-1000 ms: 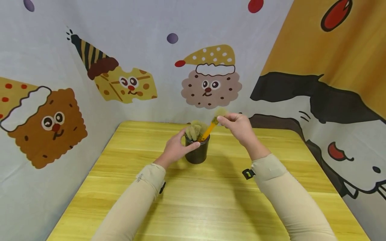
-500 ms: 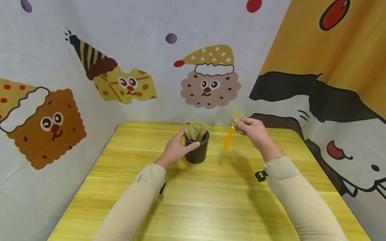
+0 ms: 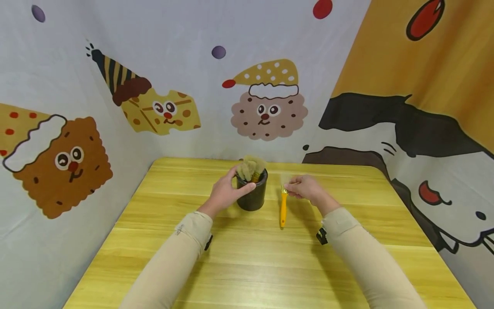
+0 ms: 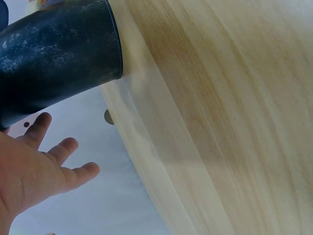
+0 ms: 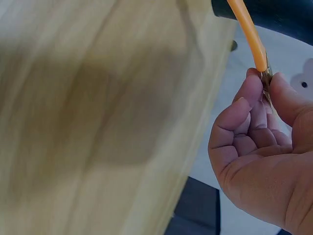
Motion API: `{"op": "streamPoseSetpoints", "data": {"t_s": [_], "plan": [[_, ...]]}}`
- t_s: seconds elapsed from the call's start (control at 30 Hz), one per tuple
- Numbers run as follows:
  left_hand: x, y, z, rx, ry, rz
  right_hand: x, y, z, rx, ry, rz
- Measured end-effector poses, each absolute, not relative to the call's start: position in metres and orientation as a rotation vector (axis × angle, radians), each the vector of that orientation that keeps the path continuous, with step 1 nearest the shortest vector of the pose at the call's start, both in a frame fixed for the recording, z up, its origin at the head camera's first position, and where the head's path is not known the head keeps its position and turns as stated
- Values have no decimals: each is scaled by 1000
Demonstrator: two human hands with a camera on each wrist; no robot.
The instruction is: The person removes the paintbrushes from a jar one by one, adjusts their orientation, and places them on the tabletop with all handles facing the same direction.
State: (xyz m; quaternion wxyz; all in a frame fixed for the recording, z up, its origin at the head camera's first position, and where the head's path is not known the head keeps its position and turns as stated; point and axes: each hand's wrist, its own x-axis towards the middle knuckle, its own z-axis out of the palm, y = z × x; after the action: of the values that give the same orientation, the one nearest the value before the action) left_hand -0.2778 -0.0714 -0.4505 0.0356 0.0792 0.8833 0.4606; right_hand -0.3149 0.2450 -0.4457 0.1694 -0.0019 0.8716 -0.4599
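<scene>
A black cup (image 3: 252, 199) stands on the wooden table, bristle ends of several paintbrushes (image 3: 251, 166) poking out of its top. My left hand (image 3: 223, 194) holds the cup near its rim, thumb in front and index finger at the far side. In the left wrist view the other fingers spread loose below the dark wall of the cup (image 4: 61, 54). To the right, my right hand (image 3: 308, 190) pinches a paintbrush by its metal ferrule between thumb and fingertips. Its yellow-orange handle (image 3: 283, 210) points down toward me, close over the table; the pale bristles are at the top.
The wooden table (image 3: 247, 266) ends at the back against a white curtain (image 3: 185, 51) printed with cartoon snacks. Another printed cartoon face (image 3: 455, 189) covers the cloth on the right side.
My right hand has lifted a paintbrush out of the cup, carried it right, then lowered it toward the table beside the cup. My left hand stays on the cup.
</scene>
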Motion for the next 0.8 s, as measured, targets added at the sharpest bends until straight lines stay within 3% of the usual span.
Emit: {"op": "streamPoseSetpoints", "data": {"t_s": [0.8], "plan": [[-276,-71,-450,237,2698,1419,-319,219,-487,68,2534,-1298]]}}
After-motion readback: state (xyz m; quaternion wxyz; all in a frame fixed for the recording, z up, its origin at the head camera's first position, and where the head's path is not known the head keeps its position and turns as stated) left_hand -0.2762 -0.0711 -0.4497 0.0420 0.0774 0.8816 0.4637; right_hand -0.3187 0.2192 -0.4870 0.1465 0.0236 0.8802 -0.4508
